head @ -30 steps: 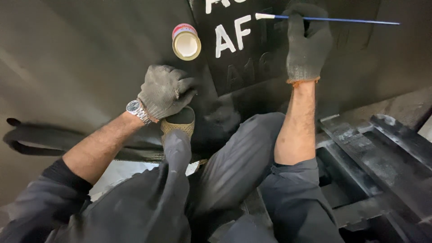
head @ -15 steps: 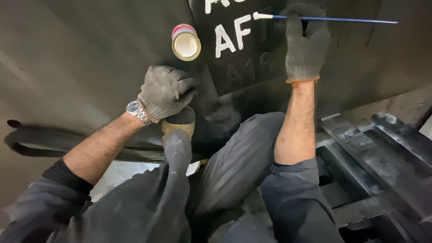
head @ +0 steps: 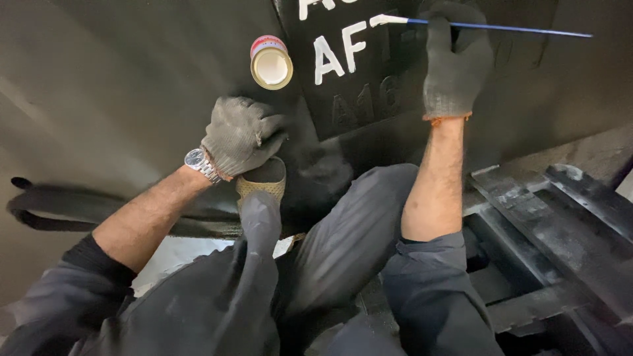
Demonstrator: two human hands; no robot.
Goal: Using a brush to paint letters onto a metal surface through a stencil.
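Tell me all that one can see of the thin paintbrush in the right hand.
The paintbrush is long and very slim, with a blue handle and a small tip loaded with white paint. It lies nearly level, tip to the left, touching the dark panel beside the white painted letters. The gloved right hand pinches it near the tip end; the handle juts out far to the right.

A wristwatch (head: 196,160) with a metal band and pale dial sits on the forearm at left. Below it a tan woven shoe (head: 262,186) presses its toe against the dark wall (head: 119,86), at the end of a grey trouser leg (head: 260,244); a second bent knee (head: 359,217) rises beside it. A black hose or strap (head: 59,207) runs along the foot of the wall at left. At right, dusty black metal framing (head: 554,231) forms rectangular bays. A pale patch of floor (head: 175,254) shows between the legs.
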